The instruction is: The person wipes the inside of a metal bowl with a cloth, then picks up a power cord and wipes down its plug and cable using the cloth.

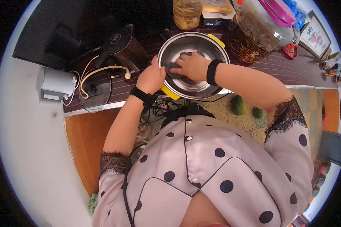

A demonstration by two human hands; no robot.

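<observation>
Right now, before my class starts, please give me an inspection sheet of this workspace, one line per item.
Surface: dark striped tabletop, crowded around the work.
Job's things: steel pot with yellow handles; dark item inside, perhaps a cloth.
Clutter: dark jug, glass lid overhanging the front edge, lidded jar, framed picture.
Hands: left hand at the pot's rim; right hand inside, fingers spread on the dark item.
Cables: pale cable beside the jug; dark cables tangled below the edge.
Surroundings: two green melons on the floor.
</observation>
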